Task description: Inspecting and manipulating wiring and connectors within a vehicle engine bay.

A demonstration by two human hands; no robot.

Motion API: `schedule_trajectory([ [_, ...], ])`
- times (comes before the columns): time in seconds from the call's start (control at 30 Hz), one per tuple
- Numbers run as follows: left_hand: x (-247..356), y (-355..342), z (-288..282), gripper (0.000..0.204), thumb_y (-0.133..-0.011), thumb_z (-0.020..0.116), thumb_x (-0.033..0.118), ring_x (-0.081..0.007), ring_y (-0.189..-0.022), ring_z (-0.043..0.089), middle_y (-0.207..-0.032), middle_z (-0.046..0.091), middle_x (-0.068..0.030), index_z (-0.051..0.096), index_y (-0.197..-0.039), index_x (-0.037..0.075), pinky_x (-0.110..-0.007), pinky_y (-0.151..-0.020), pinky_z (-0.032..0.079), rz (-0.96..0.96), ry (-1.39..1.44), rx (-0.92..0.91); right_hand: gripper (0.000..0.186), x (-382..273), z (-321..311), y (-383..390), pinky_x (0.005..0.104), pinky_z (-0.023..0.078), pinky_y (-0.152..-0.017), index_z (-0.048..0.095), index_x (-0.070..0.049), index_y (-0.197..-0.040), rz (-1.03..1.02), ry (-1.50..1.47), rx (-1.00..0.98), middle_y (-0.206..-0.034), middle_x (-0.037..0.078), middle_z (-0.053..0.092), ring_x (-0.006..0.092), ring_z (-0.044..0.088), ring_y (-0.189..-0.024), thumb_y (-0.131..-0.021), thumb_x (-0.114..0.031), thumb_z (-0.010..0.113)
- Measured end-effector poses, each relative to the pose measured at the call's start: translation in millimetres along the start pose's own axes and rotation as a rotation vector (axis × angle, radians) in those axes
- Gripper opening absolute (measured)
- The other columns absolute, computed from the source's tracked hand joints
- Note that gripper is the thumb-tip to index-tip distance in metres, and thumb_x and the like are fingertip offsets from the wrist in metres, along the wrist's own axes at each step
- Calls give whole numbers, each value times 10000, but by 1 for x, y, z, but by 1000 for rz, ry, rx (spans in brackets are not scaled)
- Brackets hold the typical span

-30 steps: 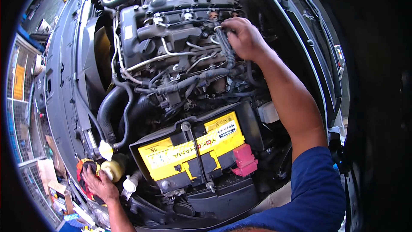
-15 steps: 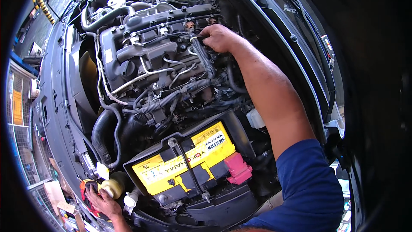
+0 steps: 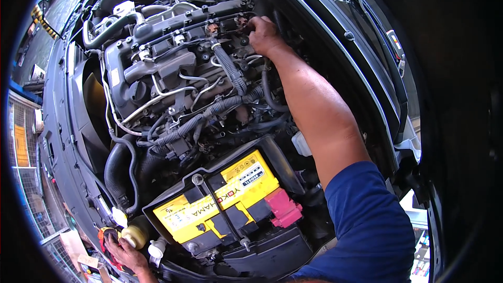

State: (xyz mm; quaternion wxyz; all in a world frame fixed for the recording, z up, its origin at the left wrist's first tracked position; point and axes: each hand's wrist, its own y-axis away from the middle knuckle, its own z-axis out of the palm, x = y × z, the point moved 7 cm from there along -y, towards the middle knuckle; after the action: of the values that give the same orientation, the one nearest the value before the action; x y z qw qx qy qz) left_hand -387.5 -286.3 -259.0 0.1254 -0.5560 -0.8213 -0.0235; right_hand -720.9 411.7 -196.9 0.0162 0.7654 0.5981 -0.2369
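My right hand [image 3: 264, 35] reaches to the rear of the engine [image 3: 173, 63], fingers bent together beside a brownish connector [image 3: 241, 23]. Whatever they pinch is hidden. Close by are an orange-brown connector [image 3: 212, 29] and a ribbed black hose [image 3: 228, 69]. At the lower left, my left hand [image 3: 126, 256] lies with fingers extended on a red and black item [image 3: 106, 237], too covered to name, at the front edge of the bay. Touching or just beside its fingers is a yellowish reservoir [image 3: 135, 237]; a white cap [image 3: 156, 249] stands to the right.
A yellow and black battery [image 3: 212, 199] with a hold-down bar and a pink terminal cover [image 3: 283, 207] sits nearest me. Thick black hoses [image 3: 118, 170] run at the left. The windshield cowl [image 3: 335, 21] borders the right side. Cardboard [image 3: 72, 246] lies beyond the front edge.
My right hand has moved farther back along the engine, from beside the ribbed hose to the rear connector. The whole view has shifted slightly. My left hand stays by the reservoir.
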Motion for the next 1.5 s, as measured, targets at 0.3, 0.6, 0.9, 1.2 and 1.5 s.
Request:
schedule_trajectory([
  [0.3, 3, -3, -3, 682, -996, 400, 522, -389, -1313, 419, -1384, 494, -243, 507, -1323, -67, -463, -1122, 280, 56, 74, 43, 309, 10, 12, 6, 396, 448, -1032, 709, -122, -1094, 34, -27, -37, -1198, 164, 597, 346, 576, -1144, -809, -119, 591],
  [0.6, -9, -6, 5, 652, -999, 410, 488, -362, -1275, 455, -1353, 514, -232, 502, -1322, -71, -434, -1106, 308, 49, 155, 17, 326, 11, 15, 10, 385, 449, -1033, 712, -136, -1097, 35, -98, -33, -1202, 144, 617, 330, 583, -1148, -802, -115, 574],
  [0.9, -15, -6, 7, 621, -997, 420, 456, -353, -1277, 453, -1350, 513, -227, 501, -1323, -67, -427, -1105, 307, 2, 202, 15, 362, 9, 10, 14, 403, 455, -1028, 649, -155, -1200, 65, -122, 27, -1228, 164, 600, 348, 579, -1149, -845, -144, 576],
  [1.2, -19, -8, 8, 594, -994, 437, 436, -335, -1246, 479, -1330, 521, -211, 500, -1320, -57, -410, -1090, 328, 26, 219, 24, 365, 8, 16, 9, 404, 469, -1009, 649, -163, -1210, 71, -118, 10, -1220, 159, 608, 342, 586, -1139, -848, -173, 595],
  [1.5, -26, -7, 14, 532, -1007, 451, 359, -319, -1255, 478, -1346, 511, -207, 481, -1333, -61, -398, -1092, 330, -21, 468, 31, 290, 11, -2, -6, 379, 519, -893, 681, -112, -1103, 211, -325, -75, -1030, 140, 686, 304, 668, -989, -827, -109, 596],
])
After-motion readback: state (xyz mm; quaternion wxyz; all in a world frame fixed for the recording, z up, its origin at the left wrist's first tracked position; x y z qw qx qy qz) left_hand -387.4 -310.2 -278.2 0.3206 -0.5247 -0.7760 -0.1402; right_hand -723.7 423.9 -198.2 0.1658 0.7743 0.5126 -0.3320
